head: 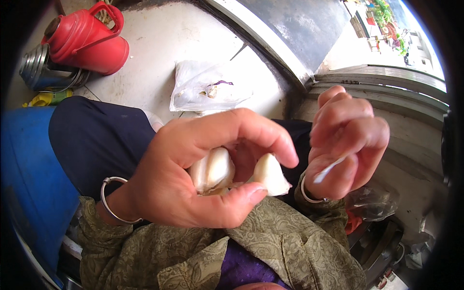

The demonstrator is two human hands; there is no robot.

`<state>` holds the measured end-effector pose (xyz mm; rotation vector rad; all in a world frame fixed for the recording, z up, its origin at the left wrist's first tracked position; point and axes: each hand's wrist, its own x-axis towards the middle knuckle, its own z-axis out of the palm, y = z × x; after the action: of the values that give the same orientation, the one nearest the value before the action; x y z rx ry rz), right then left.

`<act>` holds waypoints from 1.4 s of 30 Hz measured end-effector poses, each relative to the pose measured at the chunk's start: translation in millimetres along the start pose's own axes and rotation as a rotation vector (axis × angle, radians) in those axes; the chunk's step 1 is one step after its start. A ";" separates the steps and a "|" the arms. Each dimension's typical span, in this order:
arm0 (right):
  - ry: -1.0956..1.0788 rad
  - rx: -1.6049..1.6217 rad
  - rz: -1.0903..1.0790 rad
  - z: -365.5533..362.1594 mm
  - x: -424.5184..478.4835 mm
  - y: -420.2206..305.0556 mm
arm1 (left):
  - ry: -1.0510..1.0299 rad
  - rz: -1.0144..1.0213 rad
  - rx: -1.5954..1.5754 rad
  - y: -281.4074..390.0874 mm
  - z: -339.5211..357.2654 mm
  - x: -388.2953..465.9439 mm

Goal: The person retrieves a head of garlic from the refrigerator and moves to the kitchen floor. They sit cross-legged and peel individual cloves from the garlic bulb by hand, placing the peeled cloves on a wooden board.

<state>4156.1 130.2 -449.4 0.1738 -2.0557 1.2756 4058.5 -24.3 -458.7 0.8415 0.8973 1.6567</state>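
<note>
Curled fingers and thumb of my left hand (203,174) hold several garlic cloves. One pale garlic clove (269,174) sits between the thumb tip and the fingers, with a bit of skin at its lower end. Deeper in the palm rest more garlic cloves (212,170), partly covered by the thumb and fingers. To the right, my right hand (344,145) is raised, apart from the cloves. Its thumb and forefinger pinch a thin white strip of garlic skin (328,171); the hand is slightly blurred.
A clear plastic bag (203,87) with scraps lies on the tiled floor (152,40) ahead. A red thermos jug (87,40) and a metal vessel (43,69) stand at far left. The blue drum (29,159) is beside my leg. At right runs a door sill (380,81).
</note>
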 end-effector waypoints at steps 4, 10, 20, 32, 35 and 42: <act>-0.022 0.160 0.096 -17.1 -0.8 7.1 | 0.117 0.167 -0.025 -5.1 4.5 1.2; -0.040 0.237 0.147 -4.3 -6.2 5.0 | 0.137 0.318 0.121 -7.4 -1.9 1.8; -0.252 -0.013 -0.104 -8.7 -0.6 0.5 | 0.133 0.447 0.423 -5.2 -7.1 1.9; -0.369 -0.314 -0.172 -20.3 3.2 -3.6 | 0.170 0.477 0.724 -2.7 -5.3 -0.7; -0.366 -0.332 -0.197 -21.2 5.1 -5.6 | 0.156 0.471 0.760 0.0 -7.5 -1.3; -0.290 -0.209 -0.148 -9.0 -1.0 -7.3 | 0.215 0.399 0.747 -1.4 -7.5 -4.1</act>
<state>4164.5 133.8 -442.2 0.4272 -2.3572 0.9838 4053.6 -29.1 -463.9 1.4325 1.6315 1.7783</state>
